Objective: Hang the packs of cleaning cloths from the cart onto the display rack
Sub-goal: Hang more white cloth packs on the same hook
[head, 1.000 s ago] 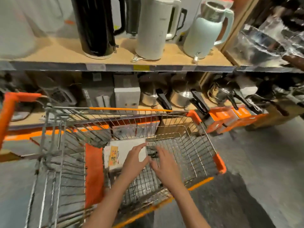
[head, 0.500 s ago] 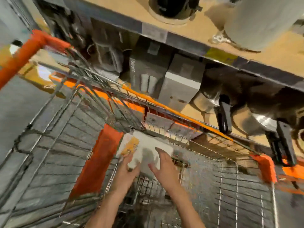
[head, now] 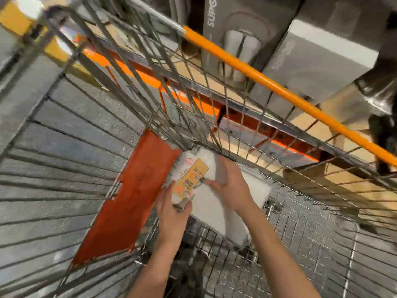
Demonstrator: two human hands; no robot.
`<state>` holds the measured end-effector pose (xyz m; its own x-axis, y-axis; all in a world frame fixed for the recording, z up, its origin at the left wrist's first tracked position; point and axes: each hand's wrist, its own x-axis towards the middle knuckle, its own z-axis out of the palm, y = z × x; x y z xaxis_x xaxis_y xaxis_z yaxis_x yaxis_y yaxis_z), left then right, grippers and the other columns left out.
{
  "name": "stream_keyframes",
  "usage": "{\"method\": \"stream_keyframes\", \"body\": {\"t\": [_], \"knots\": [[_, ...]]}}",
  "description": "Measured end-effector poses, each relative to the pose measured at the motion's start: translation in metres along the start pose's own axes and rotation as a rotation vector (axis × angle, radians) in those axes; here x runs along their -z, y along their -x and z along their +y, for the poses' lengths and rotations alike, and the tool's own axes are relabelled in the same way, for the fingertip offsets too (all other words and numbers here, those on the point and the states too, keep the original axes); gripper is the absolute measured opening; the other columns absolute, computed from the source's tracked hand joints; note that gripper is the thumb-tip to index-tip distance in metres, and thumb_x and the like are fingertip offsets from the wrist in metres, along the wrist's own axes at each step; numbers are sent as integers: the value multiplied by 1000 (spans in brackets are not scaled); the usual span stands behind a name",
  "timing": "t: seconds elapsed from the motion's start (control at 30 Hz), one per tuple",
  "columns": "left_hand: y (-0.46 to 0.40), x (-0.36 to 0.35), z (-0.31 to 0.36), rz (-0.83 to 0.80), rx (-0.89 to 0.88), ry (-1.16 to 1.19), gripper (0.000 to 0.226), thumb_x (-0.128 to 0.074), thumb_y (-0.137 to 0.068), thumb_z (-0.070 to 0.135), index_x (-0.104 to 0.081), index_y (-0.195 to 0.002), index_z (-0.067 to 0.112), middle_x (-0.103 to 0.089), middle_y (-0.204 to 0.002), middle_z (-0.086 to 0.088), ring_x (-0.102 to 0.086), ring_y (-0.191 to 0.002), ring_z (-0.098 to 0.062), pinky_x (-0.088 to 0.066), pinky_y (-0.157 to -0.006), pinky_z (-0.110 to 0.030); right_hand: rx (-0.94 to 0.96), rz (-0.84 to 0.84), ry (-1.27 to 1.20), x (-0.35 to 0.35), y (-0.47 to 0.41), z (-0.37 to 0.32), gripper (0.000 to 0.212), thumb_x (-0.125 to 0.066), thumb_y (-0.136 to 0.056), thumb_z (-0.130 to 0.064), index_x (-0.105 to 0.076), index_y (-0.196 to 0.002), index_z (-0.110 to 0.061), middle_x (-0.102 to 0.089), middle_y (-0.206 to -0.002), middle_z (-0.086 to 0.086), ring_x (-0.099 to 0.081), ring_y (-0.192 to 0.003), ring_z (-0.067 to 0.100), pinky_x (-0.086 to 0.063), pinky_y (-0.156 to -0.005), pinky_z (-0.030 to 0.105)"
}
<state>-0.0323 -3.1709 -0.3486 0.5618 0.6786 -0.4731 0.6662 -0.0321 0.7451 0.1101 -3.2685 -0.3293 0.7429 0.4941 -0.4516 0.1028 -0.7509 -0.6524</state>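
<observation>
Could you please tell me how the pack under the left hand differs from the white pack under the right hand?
The labelled pack shows an orange printed card; the plain pack shows only white. The left hand grips the labelled pack's lower end; the right hand lies over the plain pack. Both are inside the cart.

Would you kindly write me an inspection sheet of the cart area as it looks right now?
Surface: wire floor of the cart, grey shop floor showing through.
Job's things: stack of white cleaning cloth packs in the cart's far corner; top pack bears a yellow label.
Clutter: orange panel on the cart's inner wall.
Hands: left hand grips the labelled pack's near end; right hand rests on the white packs, fingers spread.
Cables: nothing seen.
Surroundings: orange cart rail; grey boxed appliances on a shelf beyond; display rack not in view.
</observation>
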Motion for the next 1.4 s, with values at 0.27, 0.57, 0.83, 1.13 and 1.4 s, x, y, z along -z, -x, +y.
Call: {"method": "stream_keyframes", "body": {"t": [0.27, 0.57, 0.83, 1.13, 1.4], "knots": [[-29, -16, -11, -41, 18, 99, 74, -73, -79, 0, -42, -142, 23, -48, -131, -12, -53, -104, 10, -42, -74, 1, 107, -79, 119, -14, -43, -4, 92, -79, -71, -36, -29, -145, -16, -38, -147, 3, -32, -136, 19, -22, -112, 31], [-55, -30, -27, 8, 75, 206, 90, -77, -53, 21, -42, -135, 34, -58, -128, -5, -55, -121, -20, -47, -96, -34, 36, -152, 231, -18, -64, 5, 105, -81, -65, -41, -19, -148, -24, -36, -148, 0, -31, -137, 20, -26, -111, 36], [-37, -28, -22, 69, 53, 94, 98, -82, -57, 7, -40, -139, 37, -49, -134, -1, -43, -128, -24, -44, -100, -50, -9, -183, 225, -22, -70, 2, 115, -87, -58, -36, -17, -148, -25, -35, -139, 2, -25, -133, 22, -25, -110, 42], [-28, -20, -8, 77, -51, -126, 95, -83, -63, 7, -39, -143, 31, -55, -128, -4, -42, -121, -18, -42, -98, -47, -26, -165, 133, -18, -64, 4, 108, -88, -56, -30, -27, -144, -18, -35, -133, 2, -24, -127, 19, -22, -106, 30], [-28, -10, -9, -138, -90, 23, 107, -80, -69, 3, -21, -142, 54, -54, -134, 7, -53, -122, -8, -53, -87, -29, -59, -155, 8, -14, -55, 10, 94, -89, -55, -26, -35, -133, -20, -51, -127, 3, -38, -122, 21, -35, -101, 40]]}}
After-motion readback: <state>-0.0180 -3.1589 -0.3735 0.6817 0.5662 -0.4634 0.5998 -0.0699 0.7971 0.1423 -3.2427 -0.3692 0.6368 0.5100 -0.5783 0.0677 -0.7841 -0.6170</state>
